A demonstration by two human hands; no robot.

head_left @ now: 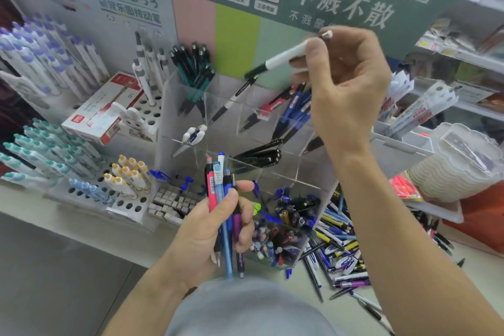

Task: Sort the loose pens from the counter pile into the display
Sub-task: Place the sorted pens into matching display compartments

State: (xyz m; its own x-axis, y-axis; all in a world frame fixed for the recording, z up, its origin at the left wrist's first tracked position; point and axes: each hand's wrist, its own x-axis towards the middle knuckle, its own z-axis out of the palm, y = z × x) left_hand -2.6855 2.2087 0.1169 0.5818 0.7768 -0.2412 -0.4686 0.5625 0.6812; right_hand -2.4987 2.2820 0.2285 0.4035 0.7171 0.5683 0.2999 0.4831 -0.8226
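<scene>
My left hand (215,229) grips a bundle of several pens (222,191), pink, light blue, dark blue and purple, held upright in front of the clear acrylic display (272,123). My right hand (346,84) is raised over the display's upper compartments and pinches a white pen with a black tip (275,61), tip pointing down-left. The display's compartments hold black, blue, red and white pens. The loose pen pile (338,245) lies on the counter to the display's right.
Left of the display stand perforated pen racks with purple-capped (41,54), teal-capped (41,155) and yellow-capped pens (128,172), plus a red and white box (103,109). A green sign board (327,3) rises behind. A stack of clear trays (461,161) sits at right.
</scene>
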